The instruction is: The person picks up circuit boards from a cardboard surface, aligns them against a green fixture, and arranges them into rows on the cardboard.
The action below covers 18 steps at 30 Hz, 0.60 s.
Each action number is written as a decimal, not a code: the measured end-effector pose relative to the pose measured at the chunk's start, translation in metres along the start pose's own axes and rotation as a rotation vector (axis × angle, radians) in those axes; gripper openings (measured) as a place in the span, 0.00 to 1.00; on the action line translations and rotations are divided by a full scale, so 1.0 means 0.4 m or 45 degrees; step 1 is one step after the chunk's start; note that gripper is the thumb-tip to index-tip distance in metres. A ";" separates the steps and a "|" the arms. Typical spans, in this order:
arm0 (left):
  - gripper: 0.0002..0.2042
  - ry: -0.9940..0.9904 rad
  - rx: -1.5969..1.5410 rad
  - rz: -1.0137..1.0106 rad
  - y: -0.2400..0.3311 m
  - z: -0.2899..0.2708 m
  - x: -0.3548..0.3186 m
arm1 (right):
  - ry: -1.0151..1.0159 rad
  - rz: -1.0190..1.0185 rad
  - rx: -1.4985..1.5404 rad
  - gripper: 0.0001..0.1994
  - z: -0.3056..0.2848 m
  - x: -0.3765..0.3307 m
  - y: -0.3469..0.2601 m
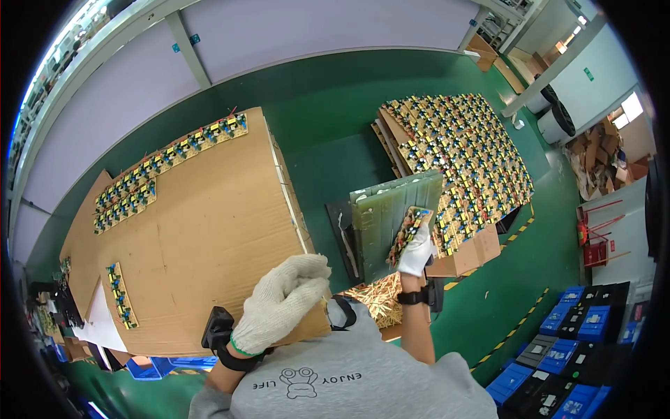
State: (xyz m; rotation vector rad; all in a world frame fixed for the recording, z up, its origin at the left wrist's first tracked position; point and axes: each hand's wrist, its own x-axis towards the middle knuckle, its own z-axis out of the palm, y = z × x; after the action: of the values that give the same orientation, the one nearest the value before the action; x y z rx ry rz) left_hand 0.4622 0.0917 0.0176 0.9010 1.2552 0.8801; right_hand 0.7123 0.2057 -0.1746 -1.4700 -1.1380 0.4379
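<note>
My right hand (416,253), in a white glove, grips a circuit board strip (407,234) with blue, yellow and black components. The strip stands tilted against the face of a greenish translucent panel (380,223). A second such panel edge shows just behind it. My left hand (283,302), in a cream knit glove, is at the near right corner of a large cardboard sheet (202,230). Its fingers are bent together, and whatever lies inside them, if anything, is hidden. Nearest to it on the sheet is a single board strip (122,295), farther left.
Rows of board strips (171,157) line the cardboard's far left edge. At right, a stack topped with many circuit boards (467,160) stands on cardboard. A carton (380,300) of copper-coloured pieces sits close to my body. Blue and black crates (558,342) fill the lower right.
</note>
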 end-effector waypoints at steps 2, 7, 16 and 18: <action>0.18 0.008 0.008 -0.016 0.003 0.007 -0.004 | 0.057 0.015 -0.057 0.24 0.002 -0.017 0.044; 0.23 0.064 0.166 0.034 0.015 0.030 0.000 | -0.108 0.573 0.464 0.28 -0.037 -0.018 -0.096; 0.37 0.086 0.535 0.047 0.044 0.058 0.038 | -0.177 0.771 1.090 0.29 -0.023 -0.087 -0.275; 0.30 0.189 0.511 0.126 0.032 0.058 0.039 | -0.326 0.732 1.213 0.27 -0.034 -0.074 -0.312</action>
State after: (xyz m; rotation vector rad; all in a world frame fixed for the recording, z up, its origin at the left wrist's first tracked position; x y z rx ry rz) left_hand 0.4860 0.1092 0.0256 1.2407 1.5593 0.7958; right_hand 0.6603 0.1563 -0.0672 -0.8551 -0.5069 1.3809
